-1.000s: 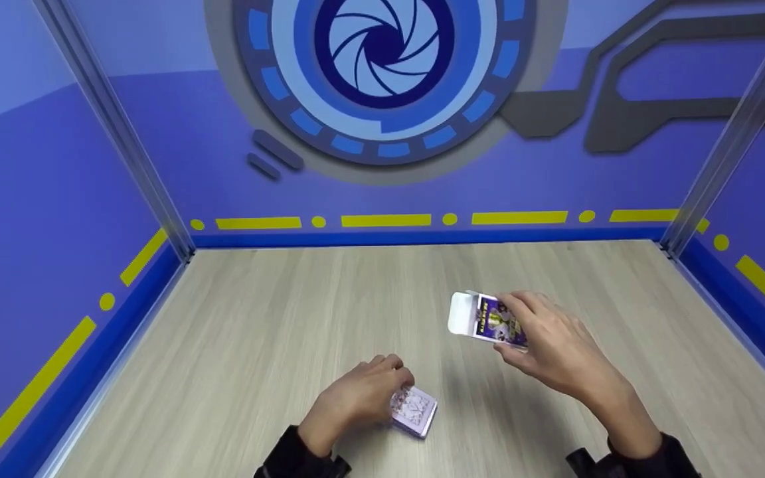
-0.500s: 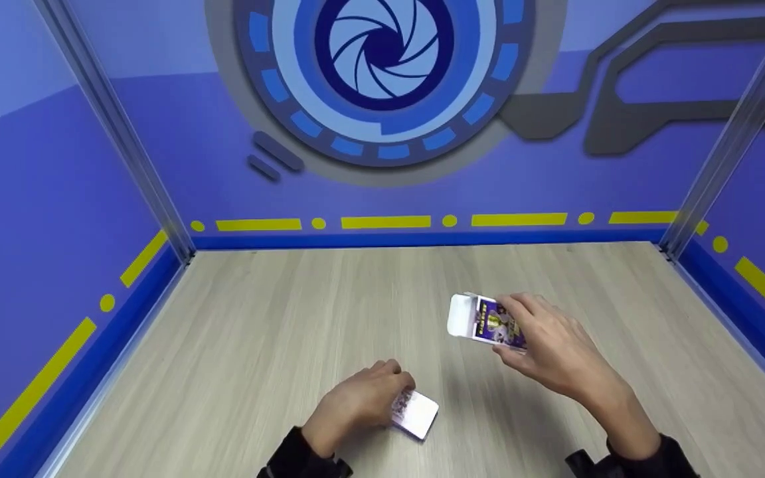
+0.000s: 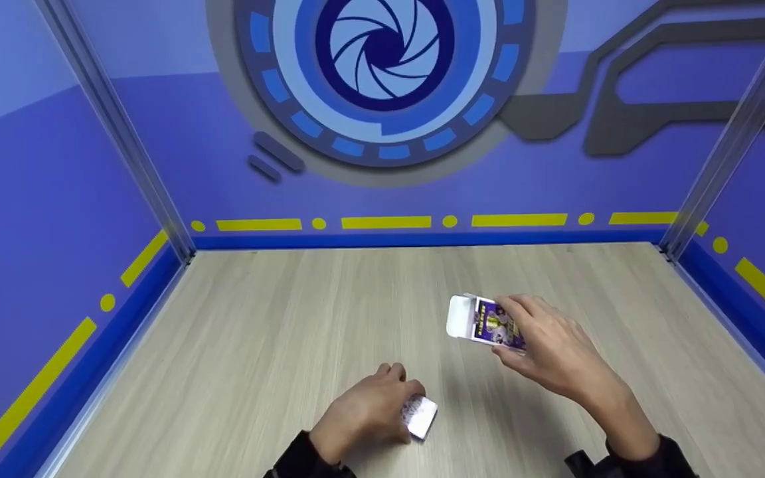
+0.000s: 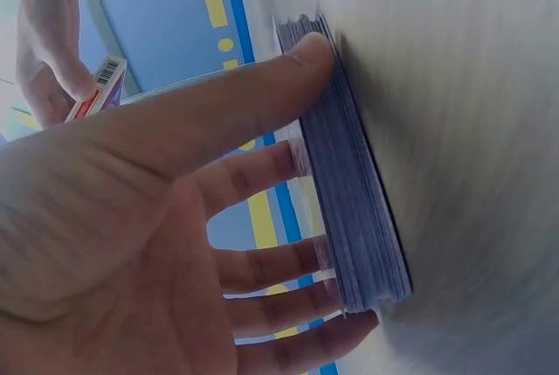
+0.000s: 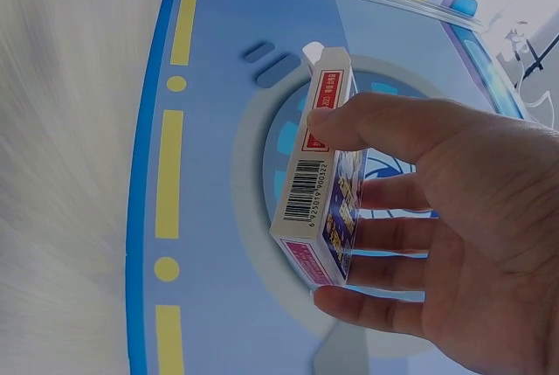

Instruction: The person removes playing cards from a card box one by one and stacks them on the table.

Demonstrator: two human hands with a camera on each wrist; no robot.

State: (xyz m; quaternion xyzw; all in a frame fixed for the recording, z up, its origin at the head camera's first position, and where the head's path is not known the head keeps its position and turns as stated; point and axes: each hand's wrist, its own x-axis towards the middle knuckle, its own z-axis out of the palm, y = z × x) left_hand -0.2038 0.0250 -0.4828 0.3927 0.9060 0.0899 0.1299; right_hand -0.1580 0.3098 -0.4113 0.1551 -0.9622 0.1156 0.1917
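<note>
My left hand (image 3: 370, 406) grips a deck of cards (image 3: 421, 418) low at the wooden tabletop. In the left wrist view the thumb presses one edge of the stacked cards (image 4: 351, 191), and the other fingers touch the top and far side. Whether the deck's underside rests on the table cannot be told. Farther right, my right hand (image 3: 558, 348) holds a card box (image 3: 497, 323) above the table, its white end flap standing out to the left. The right wrist view has the thumb on the narrow barcode side of this box (image 5: 306, 191), fingers behind it.
A pale wood tabletop (image 3: 276, 332) lies beneath both hands. Blue printed panels enclose it at the back (image 3: 389, 192), the left (image 3: 30, 232) and the right (image 3: 754, 232), with metal posts in the corners.
My left hand has shifted slightly to the right, covering more of the deck. Glare now whitens the top card. My right hand and the box stay almost still.
</note>
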